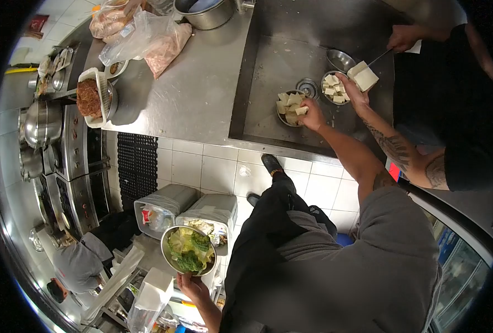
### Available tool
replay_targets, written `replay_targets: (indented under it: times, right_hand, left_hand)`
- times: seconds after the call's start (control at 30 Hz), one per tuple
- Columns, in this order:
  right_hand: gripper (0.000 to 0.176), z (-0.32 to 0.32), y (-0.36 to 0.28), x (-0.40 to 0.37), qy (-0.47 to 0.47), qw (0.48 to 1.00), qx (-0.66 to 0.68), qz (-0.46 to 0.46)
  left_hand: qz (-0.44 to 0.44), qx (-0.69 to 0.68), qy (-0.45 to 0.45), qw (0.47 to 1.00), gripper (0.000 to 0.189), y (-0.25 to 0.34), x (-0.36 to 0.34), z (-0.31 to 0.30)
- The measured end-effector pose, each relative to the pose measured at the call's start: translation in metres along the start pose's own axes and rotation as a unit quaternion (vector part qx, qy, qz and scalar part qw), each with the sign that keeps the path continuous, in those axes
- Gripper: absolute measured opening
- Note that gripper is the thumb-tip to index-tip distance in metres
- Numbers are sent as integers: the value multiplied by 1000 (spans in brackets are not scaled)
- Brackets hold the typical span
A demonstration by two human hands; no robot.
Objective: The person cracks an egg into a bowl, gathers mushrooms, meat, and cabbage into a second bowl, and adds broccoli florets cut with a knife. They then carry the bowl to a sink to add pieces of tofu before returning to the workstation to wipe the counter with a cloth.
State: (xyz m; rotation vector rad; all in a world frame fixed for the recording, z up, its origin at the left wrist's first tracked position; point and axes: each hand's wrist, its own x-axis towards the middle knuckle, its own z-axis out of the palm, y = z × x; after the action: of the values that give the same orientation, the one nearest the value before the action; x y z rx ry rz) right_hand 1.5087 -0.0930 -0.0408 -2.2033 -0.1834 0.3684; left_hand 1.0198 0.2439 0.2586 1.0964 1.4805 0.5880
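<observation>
My left hand (191,286) grips the rim of a metal bowl (165,256) holding broccoli (190,262) and pale green leaves, away from the counter. In the sink, my right hand (314,115) is closed on a piece of tofu (301,111), just over a metal bowl (280,117) of tofu chunks. Close by, a co-worker's hand (356,95) supports a white tofu block (363,76) above another bowl of tofu cubes (335,89). The co-worker's other hand (404,38) holds a knife (380,57) against the block.
The steel sink (274,55) has an empty metal bowl (340,59) and a drain. Bagged meat (168,47), a pot (207,19) and a white basket (106,91) of browned food stand on the counter. Lined bins (166,194) stand below. Another person (80,263) is at lower left.
</observation>
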Motion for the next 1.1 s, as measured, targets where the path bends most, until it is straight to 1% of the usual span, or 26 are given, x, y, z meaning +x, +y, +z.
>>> replay_targets:
  times: [0.1, 0.13, 0.17, 0.2, 0.23, 0.27, 0.3, 0.33, 0.37, 0.4, 0.43, 0.5, 0.53, 0.57, 0.6, 0.63, 0.7, 0.77, 0.8, 0.83, 0.9, 0.93, 1.03, 1.07, 1.1]
  right_hand:
    - [41, -2, 4, 7, -42, 989, 118, 82]
    - [40, -1, 1, 8, -46, 967, 222, 118]
    - [39, 1, -4, 7, -52, 932, 323, 153]
    - [38, 5, -10, 6, -61, 887, 419, 187]
    - [38, -2, -31, 0, -87, 867, 462, 169]
    - [39, -13, -62, -11, -124, 842, 502, 151]
    - [41, -9, -77, -12, -154, 894, 421, 21]
    - [43, -7, -93, -15, -155, 921, 341, -110]
    - [42, -8, -153, -28, -245, 823, 513, 5]
    - [41, -8, -203, -45, -283, 830, 480, -32]
    - [38, -8, -260, -66, -335, 833, 438, -53]
    - [36, 15, -330, -107, -379, 845, 315, -208]
    - [36, 29, -362, -130, -382, 837, 236, -313]
    - [35, 43, -393, -156, -376, 810, 159, -421]
    - [34, 55, -422, -184, -392, 778, 117, -477]
    - [30, 69, -439, -203, -449, 752, 97, -473]
    - [33, 93, -467, -248, -554, 694, -21, -459]
    - [39, 118, -476, -296, -525, 630, -103, -563]
    - [43, 130, -480, -319, -500, 598, -141, -610]
    - [47, 139, -489, -342, -500, 574, -152, -631]
    - [54, 151, -501, -390, -490, 535, -179, -665]
    - [56, 161, -503, -415, -493, 534, -165, -666]
    - [59, 191, -505, -480, -537, 523, -87, -656]
    - [46, 201, -506, -498, -541, 540, -32, -644]
    - [40, 213, -503, -509, -556, 559, -22, -615]
  left_hand:
    - [-2, -20, -26, 999, 23, -4, -1, 4]
    - [-6, -24, -34, 999, 23, 1, -4, 13]
    - [-11, -30, -39, 999, 22, 3, -7, 15]
    - [5, -5, -52, 999, 25, -1, -3, 9]
    - [21, 19, -64, 998, 29, -4, 1, 3]
    - [-5, -55, -62, 997, 35, -4, 0, 11]
    - [-14, -60, -80, 995, 39, -4, -2, 15]
    - [-15, -68, -49, 996, 35, -5, -2, 19]
    - [-19, -78, -49, 996, 28, -13, -1, 12]
    - [-20, -79, -67, 994, 21, -25, 8, 2]
    - [-13, -108, -44, 993, 17, -25, 7, 13]
    - [-11, -132, -52, 990, 16, -21, -1, 18]
    - [-13, -147, -54, 988, 14, -23, -4, 15]
    - [-10, -164, -53, 985, 11, -27, -7, 8]
    - [15, -128, -48, 991, 6, -51, -2, -8]
    - [38, -88, -36, 995, 2, -76, 7, -16]
    - [4, -188, 1, 982, 8, -62, -14, -23]
    - [40, -205, 0, 978, 11, -95, -16, -56]
    - [25, -176, -24, 984, 2, -97, -26, -79]
    - [16, -226, -13, 974, 2, -100, -35, -94]
    - [23, -238, 16, 971, 3, -124, -49, -132]
    - [42, -233, 27, 971, 5, -131, -57, -155]
    - [49, -228, 92, 968, 10, -150, -87, -222]
    - [51, -216, 113, 968, 15, -163, -92, -243]
    - [48, -250, 131, 958, 14, -178, -96, -263]
